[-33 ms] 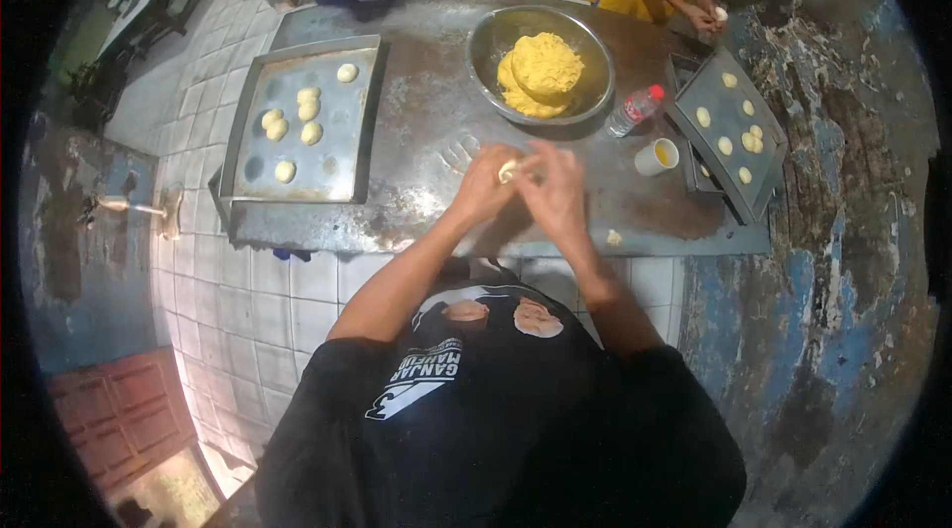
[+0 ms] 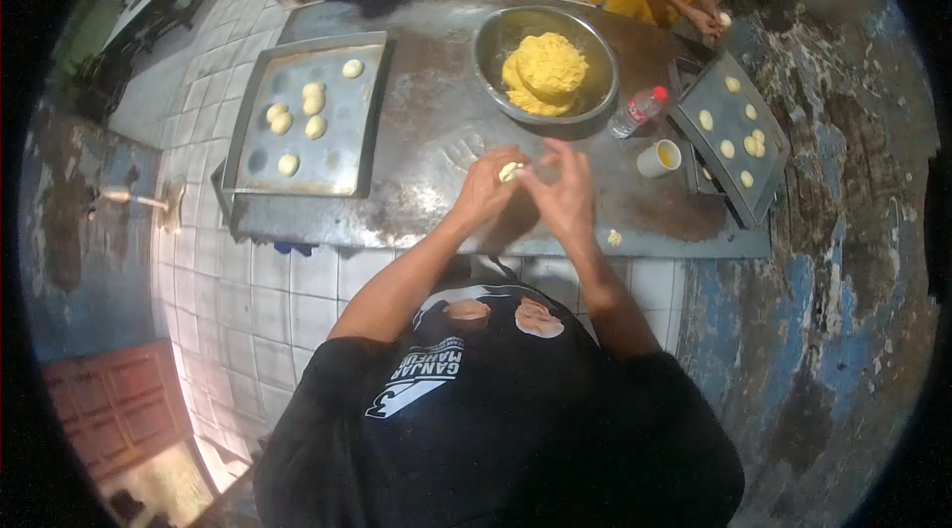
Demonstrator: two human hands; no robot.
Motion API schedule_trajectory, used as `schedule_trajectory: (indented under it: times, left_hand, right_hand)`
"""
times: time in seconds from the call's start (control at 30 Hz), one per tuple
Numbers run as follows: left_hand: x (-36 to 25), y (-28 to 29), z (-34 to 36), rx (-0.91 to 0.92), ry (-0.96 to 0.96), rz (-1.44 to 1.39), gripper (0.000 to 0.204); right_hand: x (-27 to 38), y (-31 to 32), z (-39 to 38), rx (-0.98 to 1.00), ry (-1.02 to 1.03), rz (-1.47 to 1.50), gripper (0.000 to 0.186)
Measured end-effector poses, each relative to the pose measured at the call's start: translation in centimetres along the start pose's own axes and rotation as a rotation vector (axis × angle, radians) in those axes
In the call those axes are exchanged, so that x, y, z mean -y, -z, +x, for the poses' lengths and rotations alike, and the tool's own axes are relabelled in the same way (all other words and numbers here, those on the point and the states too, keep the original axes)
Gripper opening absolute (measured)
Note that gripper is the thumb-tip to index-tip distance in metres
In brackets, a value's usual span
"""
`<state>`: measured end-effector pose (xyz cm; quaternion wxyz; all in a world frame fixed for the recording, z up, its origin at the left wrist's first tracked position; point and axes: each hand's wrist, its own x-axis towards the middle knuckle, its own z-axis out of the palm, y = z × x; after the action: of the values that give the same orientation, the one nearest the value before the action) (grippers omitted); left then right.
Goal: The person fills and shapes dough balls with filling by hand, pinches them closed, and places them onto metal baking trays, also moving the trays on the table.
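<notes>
1. A small pale dough piece [image 2: 510, 172] sits in the left hand [image 2: 484, 191], above the bench [image 2: 426, 136] near the middle of its near edge; that hand's fingers curl around it.
2. The right hand [image 2: 561, 189] has fingers spread, thumb at the dough; a hard pull could tear the piece.
3. Toward the far edge, a metal bowl [image 2: 492, 44] holds a yellow mound [image 2: 545, 72].
4. Rightward stands a cup [image 2: 651, 162]; a wide hand sweep could tip it.
5. At the right edge, a tray [image 2: 770, 153] lies slanted; a knock might slide it.

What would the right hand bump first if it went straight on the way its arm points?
Probably the metal bowl of yellow dough, unless the right hand is too high; depth is unclear.
</notes>
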<state>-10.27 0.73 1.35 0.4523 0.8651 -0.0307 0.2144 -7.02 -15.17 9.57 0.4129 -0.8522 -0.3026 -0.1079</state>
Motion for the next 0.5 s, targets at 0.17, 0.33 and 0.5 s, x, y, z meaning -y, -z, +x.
schedule_trajectory:
  times: [0.17,0.33,0.5]
  left_hand:
    - [-5.7,1.5,-4.0,0.191,0.707,-0.591,0.052]
    - [-5.2,4.5,-9.3,0.338,0.442,-0.313,0.054]
    - [-4.5,8.4,-10.5,-0.010,0.975,-0.772,0.041]
  right_hand:
    - [-4.3,-0.2,-5.1,0.264,-0.517,0.820,0.053]
    - [2.7,1.5,-3.9,0.780,-0.019,0.207,0.018]
    - [5.2,-4.5,-5.3,0.415,-0.329,0.973,0.042]
